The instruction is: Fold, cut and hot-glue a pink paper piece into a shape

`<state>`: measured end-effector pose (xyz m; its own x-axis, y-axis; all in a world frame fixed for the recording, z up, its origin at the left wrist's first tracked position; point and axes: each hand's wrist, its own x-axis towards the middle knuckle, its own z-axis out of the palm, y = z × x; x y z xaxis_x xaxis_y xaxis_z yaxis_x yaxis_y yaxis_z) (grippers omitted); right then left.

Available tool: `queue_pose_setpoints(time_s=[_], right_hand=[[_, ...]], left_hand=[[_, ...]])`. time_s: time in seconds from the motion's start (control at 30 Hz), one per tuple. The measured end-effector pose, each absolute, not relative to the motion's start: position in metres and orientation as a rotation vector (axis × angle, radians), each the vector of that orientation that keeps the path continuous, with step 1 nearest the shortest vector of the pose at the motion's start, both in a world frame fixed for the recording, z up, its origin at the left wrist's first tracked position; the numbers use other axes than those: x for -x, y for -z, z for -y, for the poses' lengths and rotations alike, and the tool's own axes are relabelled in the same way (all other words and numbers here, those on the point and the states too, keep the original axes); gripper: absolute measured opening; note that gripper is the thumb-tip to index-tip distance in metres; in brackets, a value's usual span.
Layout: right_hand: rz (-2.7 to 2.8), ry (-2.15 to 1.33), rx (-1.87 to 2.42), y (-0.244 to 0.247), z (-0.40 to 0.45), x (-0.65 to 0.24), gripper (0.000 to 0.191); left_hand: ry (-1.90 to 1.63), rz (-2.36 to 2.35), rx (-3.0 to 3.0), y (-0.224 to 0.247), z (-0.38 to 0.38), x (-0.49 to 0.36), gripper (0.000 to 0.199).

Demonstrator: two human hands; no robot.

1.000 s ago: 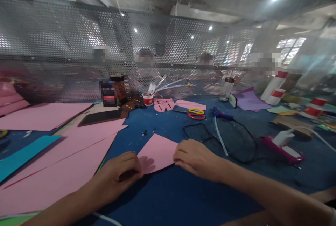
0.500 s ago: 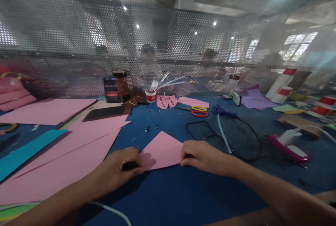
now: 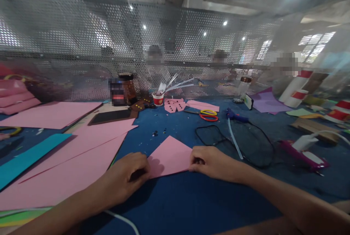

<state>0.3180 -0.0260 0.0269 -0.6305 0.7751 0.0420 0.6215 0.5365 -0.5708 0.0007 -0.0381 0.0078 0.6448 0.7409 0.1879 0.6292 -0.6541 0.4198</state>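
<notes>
**Both Hands on One Small Pink Sheet, Its Edges Trimmed and Its Face Unmarked**

Head camera: A person seated or standing at a blue table (image 3: 169, 206) steadies a pink paper (image 3: 171, 158) at its two sides, the peak of the sheet pointing away. The left hand (image 3: 133, 173) is curled, fingertips closed on the left edge; the right hand (image 3: 206, 160), just as narrow, pinches the right corner. The paper lies on the table between them, near the front.

The sheet appears already cut to shape, judging by its straight edges. Whether it is folded or a single layer, the view does not tell. No dots show on its exposed face, while a spotted pink piece (image 3: 175, 105) farther back carries rows of dark ones and looks further along. How much work is left on the sheet cannot be read from here.

The tools lie out of hand: scissors (image 3: 201, 113) beside the spotted piece, and a blue glue gun (image 3: 237, 117) to their right, its black cord looped near the right forearm. Dark scraps (image 3: 155, 133) dot the surface beyond the paper. To the left, large pink sheets (image 3: 82, 162) lie beneath a turquoise strip (image 3: 32, 160), none of them held.
</notes>
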Motion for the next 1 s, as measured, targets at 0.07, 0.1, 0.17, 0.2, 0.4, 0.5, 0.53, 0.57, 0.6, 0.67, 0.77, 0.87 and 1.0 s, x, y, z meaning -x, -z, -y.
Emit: queue_pose_setpoints(time_s=[0.07, 0.1, 0.17, 0.2, 0.4, 0.5, 0.53, 0.57, 0.6, 0.67, 0.77, 0.87, 1.0], right_hand=[[2.498, -0.741, 1.173, -0.0284, 0.0264, -0.3175, 0.01], [2.503, -0.736, 1.178, -0.0291, 0.0266, -0.3172, 0.01], [2.512, -0.73, 1.189, -0.0304, 0.0268, -0.3167, 0.01], [2.515, -0.727, 1.195, -0.0308, 0.0269, -0.3165, 0.01], [2.535, -0.722, 1.213, -0.031, 0.0282, -0.3158, 0.009], [2.52, -0.734, 1.219, -0.0305, 0.029, -0.3158, 0.008], [2.513, -0.745, 1.225, -0.0305, 0.0292, -0.3158, 0.008], [2.507, -0.756, 1.233, -0.0305, 0.0293, -0.3157, 0.009], [2.502, -0.766, 1.242, -0.0306, 0.0294, -0.3156, 0.009], [2.499, -0.769, 1.259, -0.0311, 0.0296, -0.3152, 0.011], [2.507, -0.755, 1.28, -0.0324, 0.03, -0.3144, 0.01], [2.516, -0.732, 1.294, -0.0332, 0.0305, -0.3136, 0.011], [2.529, -0.694, 1.306, -0.0337, 0.0309, -0.3131, 0.012]], left_hand=[[-0.491, -1.099, -2.558, -0.0095, 0.0391, -0.0017, 0.029], [-0.49, -1.103, -2.561, -0.0103, 0.0396, -0.0021, 0.029], [-0.483, -1.106, -2.563, -0.0117, 0.0403, -0.0024, 0.029], [-0.474, -1.109, -2.564, -0.012, 0.0405, -0.0024, 0.03], [-0.425, -1.119, -2.559, -0.0096, 0.0378, 0.0007, 0.028], [-0.416, -1.106, -2.557, -0.0092, 0.0366, 0.0016, 0.027], [-0.416, -1.108, -2.555, -0.0095, 0.0365, 0.0016, 0.026], [-0.416, -1.114, -2.552, -0.0099, 0.0366, 0.0014, 0.026], [-0.414, -1.118, -2.55, -0.0104, 0.0368, 0.0011, 0.027], [-0.403, -1.123, -2.552, -0.0112, 0.0377, 0.0004, 0.027], [-0.389, -1.118, -2.586, -0.0115, 0.0394, -0.001, 0.029], [-0.389, -1.134, -2.626, -0.0113, 0.0411, -0.0028, 0.029], [-0.394, -1.175, -2.655, -0.0114, 0.0431, -0.0058, 0.025]])
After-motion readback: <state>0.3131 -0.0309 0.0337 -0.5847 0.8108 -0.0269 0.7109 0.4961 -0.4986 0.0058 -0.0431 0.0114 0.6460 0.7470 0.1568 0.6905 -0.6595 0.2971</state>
